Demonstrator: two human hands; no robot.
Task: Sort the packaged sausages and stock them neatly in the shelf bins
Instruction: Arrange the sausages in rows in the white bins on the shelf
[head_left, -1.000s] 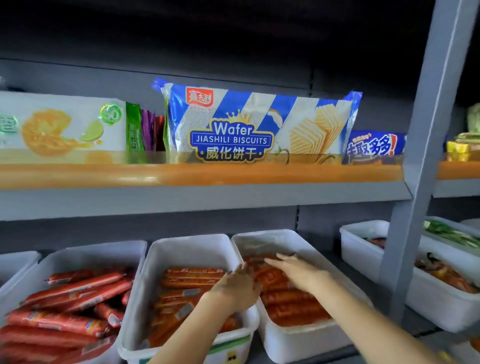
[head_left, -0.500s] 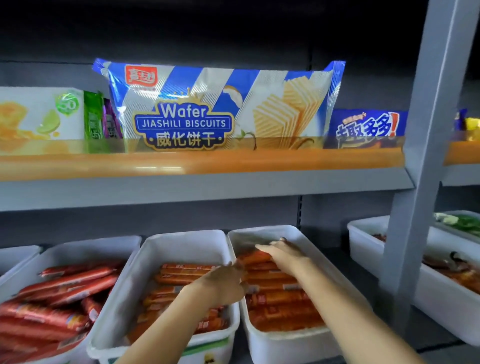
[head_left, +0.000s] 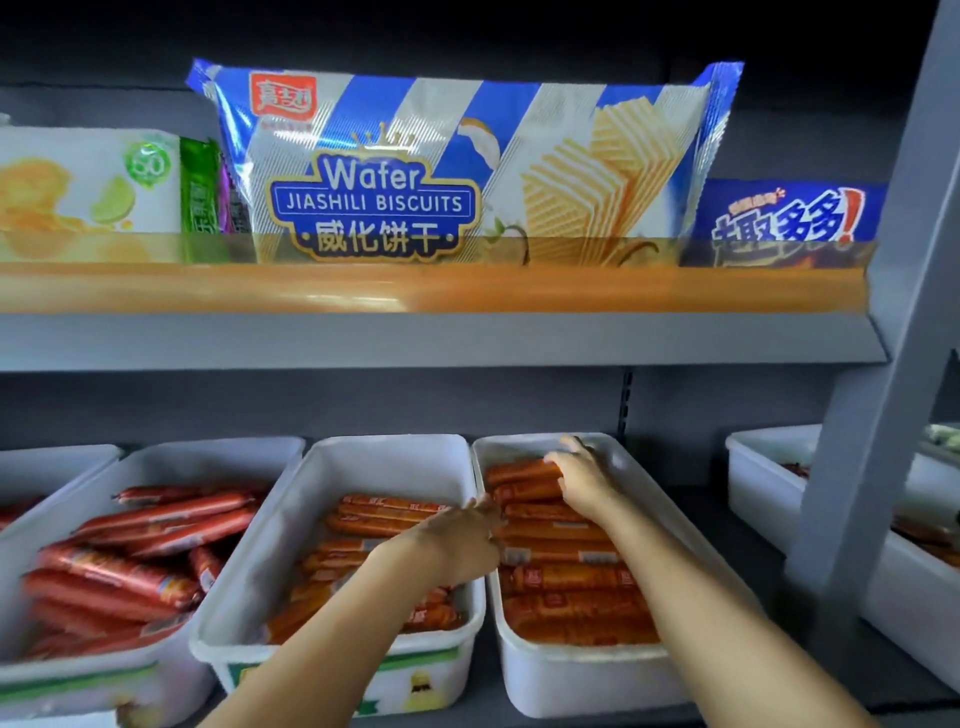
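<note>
Lower shelf, right bin (head_left: 613, 670): orange sausages (head_left: 566, 577) lie stacked in neat rows.
Right hand (head_left: 584, 480): at twelve o'clock, fingers flat, pressing the top packs.
Left hand (head_left: 457, 540): at nine o'clock on the bin's rim; grip unreadable.

The right hand (head_left: 584, 480) lies flat on the far orange sausages (head_left: 566, 577) in the right bin (head_left: 582, 675). The left hand (head_left: 460, 543) rests at the rim between that bin and the middle bin (head_left: 374, 462). A wafer bag (head_left: 457, 166) stands on the shelf (head_left: 415, 338) above.
</note>
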